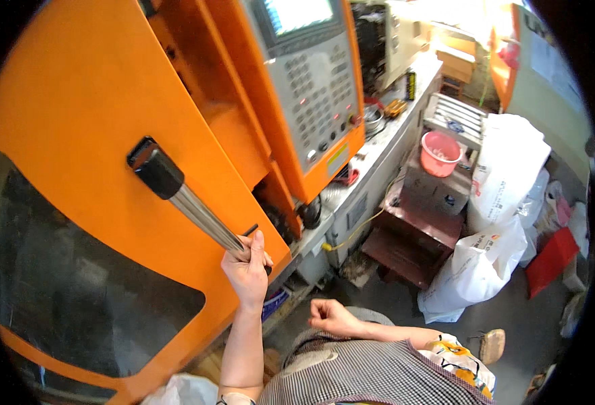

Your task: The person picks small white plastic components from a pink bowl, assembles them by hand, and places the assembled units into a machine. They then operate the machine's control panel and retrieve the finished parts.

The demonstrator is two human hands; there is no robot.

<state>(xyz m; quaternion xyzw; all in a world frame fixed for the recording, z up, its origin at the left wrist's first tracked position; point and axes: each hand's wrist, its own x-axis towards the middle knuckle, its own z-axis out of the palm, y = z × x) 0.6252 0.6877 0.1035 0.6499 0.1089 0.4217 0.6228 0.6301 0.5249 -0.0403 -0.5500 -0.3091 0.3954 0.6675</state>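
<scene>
My left hand (246,270) is wrapped round the lower end of a metal door handle (203,216), a shiny bar with black end mounts. The handle is fixed to the large orange machine door (101,88), which has a dark window (74,277) below and to the left. A short dark rod sticks out beside my left fingers. My right hand (332,317) is held in front of my checked apron (371,371), its fingers curled into a loose fist. Nothing shows in it, and it touches no part of the machine.
An orange-framed control panel (317,94) with keys and a lit screen stands right of the door. Beyond it runs a narrow ledge (412,88). A pink basin (440,154) sits above a brown metal step (412,236). White sacks (476,270) and a red box (552,262) stand at the right.
</scene>
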